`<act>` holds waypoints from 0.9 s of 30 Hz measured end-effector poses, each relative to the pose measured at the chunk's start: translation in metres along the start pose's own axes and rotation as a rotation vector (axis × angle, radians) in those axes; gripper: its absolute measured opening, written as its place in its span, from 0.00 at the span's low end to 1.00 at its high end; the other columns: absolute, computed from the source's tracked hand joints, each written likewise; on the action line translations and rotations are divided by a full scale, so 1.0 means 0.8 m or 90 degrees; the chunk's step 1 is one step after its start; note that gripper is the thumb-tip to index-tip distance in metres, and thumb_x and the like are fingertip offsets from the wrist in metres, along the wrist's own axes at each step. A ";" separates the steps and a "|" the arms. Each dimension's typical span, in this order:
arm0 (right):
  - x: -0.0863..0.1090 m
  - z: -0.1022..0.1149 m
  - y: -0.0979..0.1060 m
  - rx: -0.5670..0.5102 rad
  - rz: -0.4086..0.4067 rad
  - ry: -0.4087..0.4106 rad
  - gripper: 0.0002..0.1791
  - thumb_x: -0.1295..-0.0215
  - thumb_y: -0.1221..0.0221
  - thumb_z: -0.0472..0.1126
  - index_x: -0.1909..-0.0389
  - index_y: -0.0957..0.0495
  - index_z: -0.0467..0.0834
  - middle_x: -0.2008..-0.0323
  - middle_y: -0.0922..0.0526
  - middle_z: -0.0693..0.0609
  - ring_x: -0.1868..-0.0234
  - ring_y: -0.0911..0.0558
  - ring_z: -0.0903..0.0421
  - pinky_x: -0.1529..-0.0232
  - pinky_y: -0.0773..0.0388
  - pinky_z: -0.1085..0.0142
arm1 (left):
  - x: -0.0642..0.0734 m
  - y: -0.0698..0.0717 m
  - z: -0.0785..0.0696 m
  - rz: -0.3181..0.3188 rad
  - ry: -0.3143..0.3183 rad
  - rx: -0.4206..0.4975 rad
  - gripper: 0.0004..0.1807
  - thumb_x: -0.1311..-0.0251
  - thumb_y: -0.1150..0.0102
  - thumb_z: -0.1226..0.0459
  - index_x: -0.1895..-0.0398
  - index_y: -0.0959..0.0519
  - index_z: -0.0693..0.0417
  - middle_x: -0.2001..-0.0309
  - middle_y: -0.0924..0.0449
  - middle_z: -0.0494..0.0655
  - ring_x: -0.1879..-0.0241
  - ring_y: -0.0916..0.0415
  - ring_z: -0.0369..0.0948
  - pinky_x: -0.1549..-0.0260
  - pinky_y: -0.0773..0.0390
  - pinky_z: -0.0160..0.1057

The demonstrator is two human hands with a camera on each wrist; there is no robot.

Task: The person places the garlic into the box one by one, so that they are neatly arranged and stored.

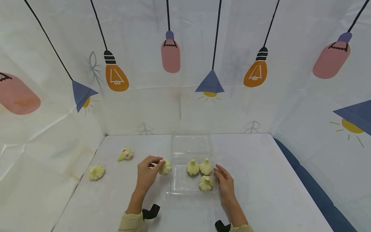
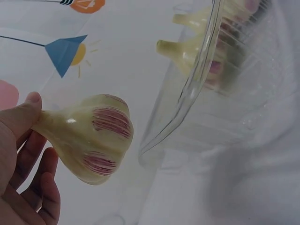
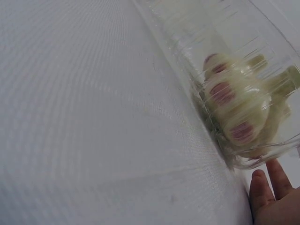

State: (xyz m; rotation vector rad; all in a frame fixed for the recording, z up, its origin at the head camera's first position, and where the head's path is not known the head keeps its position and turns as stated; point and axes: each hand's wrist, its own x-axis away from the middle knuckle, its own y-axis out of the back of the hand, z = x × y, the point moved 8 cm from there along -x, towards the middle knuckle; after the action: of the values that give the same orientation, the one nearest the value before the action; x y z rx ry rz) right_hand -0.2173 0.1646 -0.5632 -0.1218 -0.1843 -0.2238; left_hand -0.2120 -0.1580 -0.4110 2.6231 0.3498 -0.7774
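Head view: a white table (image 1: pixel 266 193) bears a clear, open box (image 1: pixel 179 186) with three garlic bulbs (image 1: pixel 192 168) toward its right; the left hand (image 1: pixel 147 173) pinches another bulb (image 1: pixel 166 167) by its stem, just left of the box; the right hand (image 1: pixel 225 184), fingers loosely extended, is at the box's right side, contact unclear; packing seems the step, calling for a rightward carry and release; the right wrist view crops that hand.

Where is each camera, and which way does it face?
Head: worn on the head, facing forward and down at the white table; left grip, right grip and beige sleeves show.
Left: on the wrist, facing the cream, purple-streaked garlic bulb; left grip shows.
Right: on the wrist, facing the clear plastic box; right grip shows partly.
Both wrist views share the box and cream bulbs inside.
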 end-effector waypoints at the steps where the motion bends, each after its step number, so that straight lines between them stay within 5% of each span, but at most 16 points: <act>1: 0.000 0.000 0.000 -0.002 -0.001 -0.001 0.23 0.25 0.48 0.40 0.33 0.33 0.40 0.38 0.29 0.40 0.36 0.32 0.49 0.47 0.32 0.75 | 0.001 -0.003 0.000 0.005 0.000 0.005 0.08 0.53 0.27 0.75 0.69 0.15 0.65 0.71 0.17 0.52 0.71 0.22 0.45 0.73 0.23 0.37; 10: -0.001 0.000 0.000 0.004 -0.002 -0.002 0.22 0.25 0.48 0.40 0.33 0.32 0.40 0.38 0.29 0.40 0.36 0.32 0.50 0.45 0.32 0.74 | 0.008 -0.028 -0.007 0.040 -0.008 0.023 0.07 0.53 0.27 0.74 0.69 0.15 0.65 0.72 0.18 0.50 0.72 0.23 0.46 0.74 0.23 0.38; 17: -0.001 0.001 0.000 0.005 -0.004 -0.001 0.22 0.25 0.48 0.40 0.33 0.32 0.40 0.38 0.28 0.40 0.36 0.31 0.50 0.45 0.32 0.74 | 0.022 -0.060 0.026 0.064 -0.017 0.046 0.08 0.54 0.25 0.71 0.69 0.14 0.57 0.72 0.18 0.41 0.71 0.22 0.41 0.75 0.23 0.44; 27: -0.001 0.000 0.000 0.002 -0.003 -0.005 0.23 0.25 0.48 0.40 0.33 0.32 0.41 0.38 0.29 0.41 0.35 0.33 0.51 0.43 0.33 0.73 | 0.032 -0.093 0.024 0.127 -0.034 0.065 0.07 0.50 0.26 0.62 0.68 0.13 0.53 0.71 0.19 0.33 0.70 0.22 0.34 0.74 0.22 0.38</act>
State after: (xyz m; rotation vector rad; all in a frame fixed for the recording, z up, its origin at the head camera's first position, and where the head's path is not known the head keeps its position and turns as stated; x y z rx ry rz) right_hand -0.2176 0.1648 -0.5634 -0.1191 -0.1931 -0.2280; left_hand -0.2253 -0.0958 -0.4615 2.6724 0.0324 -0.8147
